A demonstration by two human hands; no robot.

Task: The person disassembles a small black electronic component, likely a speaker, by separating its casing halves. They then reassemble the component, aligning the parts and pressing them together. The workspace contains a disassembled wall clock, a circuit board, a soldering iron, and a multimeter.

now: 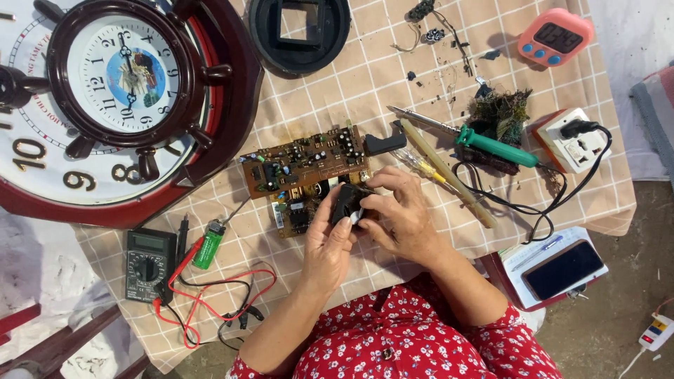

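My left hand (328, 242) and my right hand (397, 214) together hold a small black boxy part (347, 201) above the table's front middle. My fingers wrap around it from both sides, hiding most of it. Right behind it lie a brown circuit board (302, 161) and a smaller board (295, 210) with many components. A green-handled soldering iron (484, 144) lies to the right, tip pointing left. Beside it rest a thin wooden stick (446, 172) and a yellow-handled screwdriver (421, 166).
Two round wall clocks (126, 77) fill the back left. A black round cover (300, 31) lies at the back. A multimeter (149, 263) with leads and a green lighter (208, 245) sit front left. A pink timer (554, 36), socket block (572, 140) and phone (562, 269) are right.
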